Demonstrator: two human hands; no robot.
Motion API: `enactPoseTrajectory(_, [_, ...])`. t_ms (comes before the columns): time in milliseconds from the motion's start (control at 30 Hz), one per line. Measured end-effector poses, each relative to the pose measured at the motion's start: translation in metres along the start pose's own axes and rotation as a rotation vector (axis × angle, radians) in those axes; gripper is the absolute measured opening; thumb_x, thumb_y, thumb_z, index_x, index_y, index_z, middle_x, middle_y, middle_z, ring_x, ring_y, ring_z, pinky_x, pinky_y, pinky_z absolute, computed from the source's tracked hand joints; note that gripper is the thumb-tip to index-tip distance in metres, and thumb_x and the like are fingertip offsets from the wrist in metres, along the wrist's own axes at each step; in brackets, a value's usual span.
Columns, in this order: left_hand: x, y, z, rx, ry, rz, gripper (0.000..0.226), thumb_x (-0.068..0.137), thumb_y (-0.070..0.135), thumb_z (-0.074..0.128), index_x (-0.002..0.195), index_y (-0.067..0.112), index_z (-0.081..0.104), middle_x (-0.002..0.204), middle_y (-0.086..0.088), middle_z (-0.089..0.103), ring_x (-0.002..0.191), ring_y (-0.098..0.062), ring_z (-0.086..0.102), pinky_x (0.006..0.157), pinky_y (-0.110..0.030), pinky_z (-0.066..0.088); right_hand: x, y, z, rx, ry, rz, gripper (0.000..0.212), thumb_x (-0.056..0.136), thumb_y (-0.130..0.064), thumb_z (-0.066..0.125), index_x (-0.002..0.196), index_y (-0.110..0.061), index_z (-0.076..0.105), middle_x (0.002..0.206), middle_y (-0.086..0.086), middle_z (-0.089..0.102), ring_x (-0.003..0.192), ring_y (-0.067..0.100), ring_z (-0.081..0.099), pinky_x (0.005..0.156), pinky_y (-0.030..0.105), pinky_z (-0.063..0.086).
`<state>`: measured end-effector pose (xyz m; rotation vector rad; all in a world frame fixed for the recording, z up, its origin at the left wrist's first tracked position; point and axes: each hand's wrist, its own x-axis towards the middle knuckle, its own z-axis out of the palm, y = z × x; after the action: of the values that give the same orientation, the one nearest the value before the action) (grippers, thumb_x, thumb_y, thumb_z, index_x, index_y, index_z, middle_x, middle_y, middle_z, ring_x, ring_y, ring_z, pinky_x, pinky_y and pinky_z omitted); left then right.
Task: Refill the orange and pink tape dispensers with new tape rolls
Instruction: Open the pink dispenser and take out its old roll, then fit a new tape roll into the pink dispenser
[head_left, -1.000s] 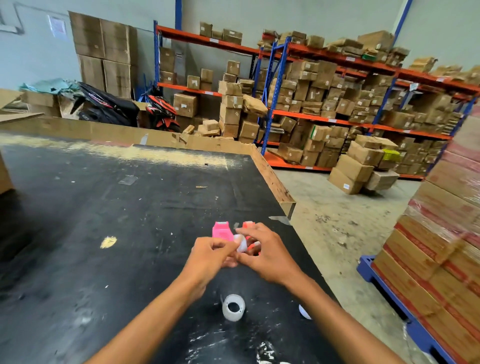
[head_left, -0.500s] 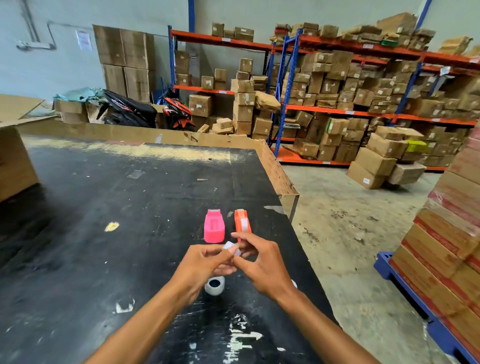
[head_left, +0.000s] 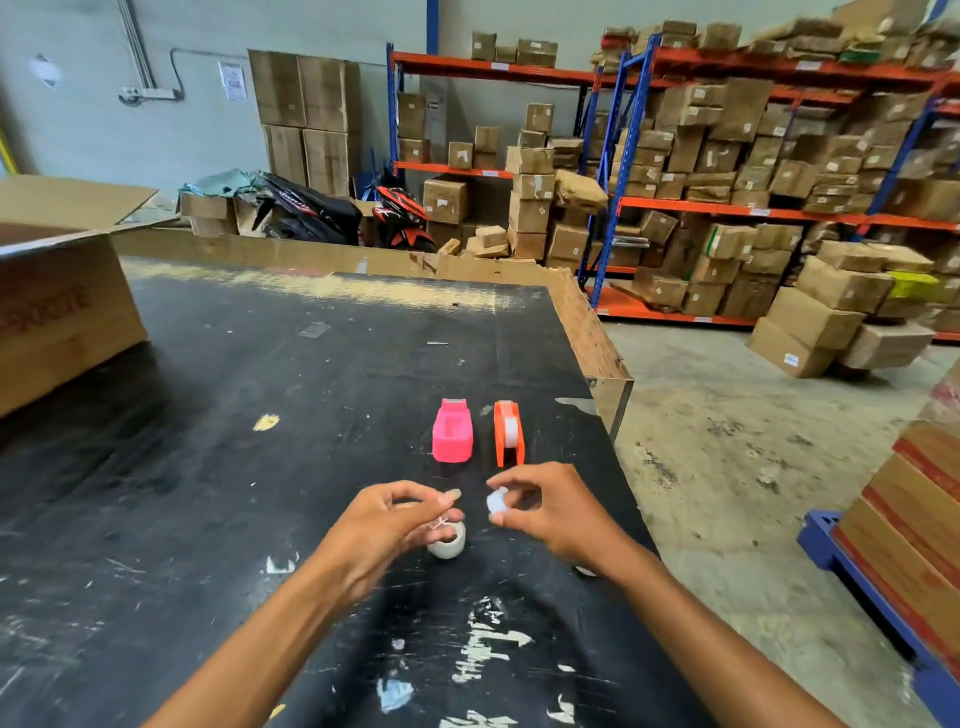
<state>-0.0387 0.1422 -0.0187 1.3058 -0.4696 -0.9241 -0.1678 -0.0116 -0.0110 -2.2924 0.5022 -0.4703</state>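
Observation:
A pink tape dispenser (head_left: 452, 431) and an orange tape dispenser (head_left: 509, 439) stand side by side on the black table (head_left: 208, 441); the orange one has a clear roll in it. Just in front of them, my right hand (head_left: 550, 512) pinches a small white tape roll (head_left: 496, 503) between thumb and fingers. My left hand (head_left: 387, 525) pinches a thin crumpled strip of tape (head_left: 441, 522). Under my left fingers a clear tape roll (head_left: 447, 543) lies on the table. The two hands are a short gap apart.
A large cardboard box (head_left: 57, 306) sits on the table's left side. The table's right edge (head_left: 597, 343) drops to a concrete floor. A blue pallet with stacked cartons (head_left: 914, 545) stands at the right. Shelves of boxes (head_left: 727, 182) and motorbikes (head_left: 322, 213) fill the background.
My hands, joined a moment ago over the small roll, have pulled apart. The left came away with a strip of tape; the right kept the roll. The view has tilted so the dispensers sit farther from my hands.

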Motion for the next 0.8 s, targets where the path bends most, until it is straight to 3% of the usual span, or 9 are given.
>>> enactPoseTrajectory(100, [-0.002,-0.003,-0.008,-0.016,0.023,0.018,0.032,0.064,0.013,0.076,0.09,-0.006,0.071,0.093,-0.025,0.071,0.073,-0.017,0.073,0.063,-0.015,0.059,-0.004,0.01,0.002,-0.309,-0.18,0.062,0.034,0.078,-0.013,0.072,0.111,-0.017,0.069,0.08,-0.006,0.065,0.084,0.015,0.064,0.083,0.035,0.054])
enactPoseTrajectory(167, [-0.002,-0.005,-0.013,-0.055,0.026,0.001,0.016,0.076,0.001,0.07,0.092,-0.003,0.073,0.096,-0.022,0.073,0.075,-0.017,0.075,0.066,-0.016,0.06,-0.008,0.011,0.005,-0.398,-0.255,0.092,0.043,0.08,-0.015,0.069,0.123,-0.019,0.061,0.091,-0.002,0.067,0.096,0.021,0.064,0.085,0.035,0.052])
enactPoseTrajectory(233, [-0.003,-0.005,-0.018,-0.08,0.027,-0.021,0.014,0.083,-0.003,0.064,0.094,-0.001,0.073,0.095,-0.02,0.075,0.077,-0.02,0.076,0.066,-0.017,0.06,-0.011,0.01,0.008,-0.472,-0.297,0.103,0.051,0.083,-0.018,0.067,0.131,-0.022,0.052,0.104,0.002,0.068,0.104,0.026,0.062,0.086,0.036,0.048])
enactPoseTrajectory(400, [-0.002,-0.003,-0.027,-0.035,0.043,0.015,0.013,0.081,0.001,0.067,0.093,-0.002,0.072,0.085,-0.017,0.076,0.066,-0.021,0.075,0.057,-0.017,0.059,-0.004,-0.004,0.006,-0.668,-0.28,0.077,0.042,0.085,-0.031,0.064,0.125,-0.021,0.057,0.118,0.009,0.065,0.109,0.031,0.059,0.084,0.037,0.047])
enactPoseTrajectory(500, [0.002,-0.002,-0.035,-0.033,0.038,0.026,0.015,0.081,-0.003,0.066,0.094,-0.007,0.07,0.082,-0.015,0.076,0.066,-0.017,0.075,0.059,-0.015,0.058,0.008,-0.017,0.015,-0.622,-0.241,0.065,0.041,0.086,-0.037,0.064,0.122,-0.02,0.06,0.113,0.008,0.068,0.105,0.03,0.061,0.081,0.036,0.047])
enactPoseTrajectory(733, [0.009,0.005,-0.056,0.019,0.022,0.039,0.014,0.082,0.003,0.067,0.092,-0.003,0.074,0.087,-0.018,0.076,0.069,-0.02,0.074,0.062,-0.017,0.059,0.031,-0.03,0.058,-0.6,-0.352,0.066,0.041,0.079,-0.039,0.069,0.113,-0.018,0.062,0.116,0.01,0.064,0.109,0.032,0.057,0.085,0.041,0.048])
enactPoseTrajectory(800, [0.01,0.009,-0.066,0.044,0.014,0.055,0.013,0.082,0.005,0.068,0.091,-0.001,0.075,0.086,-0.016,0.078,0.07,-0.019,0.074,0.063,-0.017,0.059,0.036,-0.027,0.066,-0.433,-0.299,0.101,0.037,0.077,-0.033,0.072,0.111,-0.021,0.066,0.112,0.007,0.068,0.103,0.027,0.062,0.086,0.04,0.051])
